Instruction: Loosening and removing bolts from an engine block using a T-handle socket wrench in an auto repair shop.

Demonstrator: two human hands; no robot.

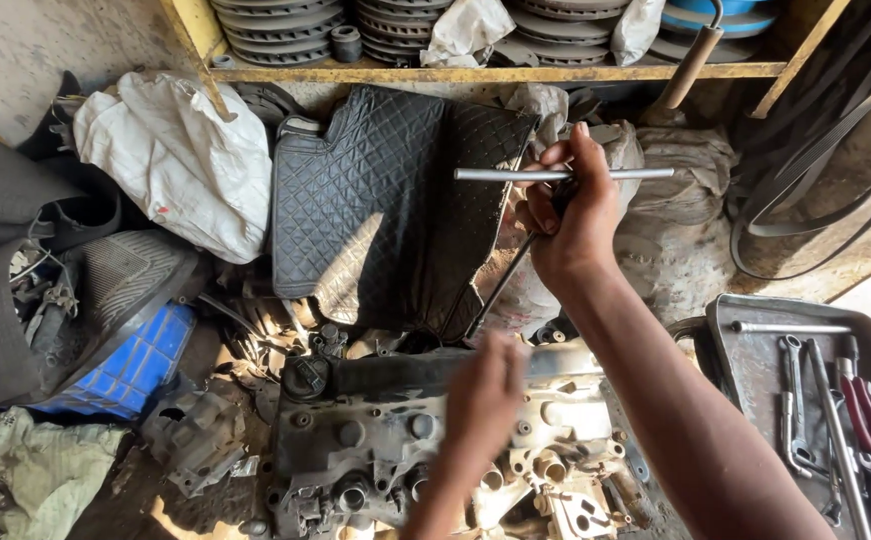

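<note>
As hands [515, 330] work, T-wrench [500, 285] slants down-left.

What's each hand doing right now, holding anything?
Left hand: blurred, over the grimy metal engine part; grip cannot be told.
Right hand: closed on the long silver T-handle wrench.

A T-handle wrench [545, 215] stood at a slant over a grimy metal engine casting [435, 450], its silver crossbar lying level at the top and its dark shaft running down and to the left toward the casting's upper edge. The right hand [575, 215] was wrapped around the shaft just under the crossbar. The casting lay flat, pale grey under dirt, studded with round ports and bolts. The left hand [480, 395], blurred, hovered over its upper middle; contact could not be told.
</note>
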